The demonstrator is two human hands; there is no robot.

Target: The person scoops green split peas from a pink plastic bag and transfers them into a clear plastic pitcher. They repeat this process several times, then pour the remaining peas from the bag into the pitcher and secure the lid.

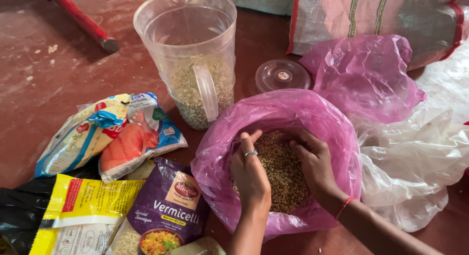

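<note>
Red floor [58,89]: both hands, L [250,174] & R [315,167], half-curled, scoop seeds [281,162] inside pink bag [273,106] by clear jug [190,60]; cup tight, go slow.

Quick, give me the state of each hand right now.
Left hand: cupped in the small seeds inside the pink bag, scooping; no firm grip on anything.
Right hand: likewise cupped in the seeds, fingers curled, not closed.
</note>
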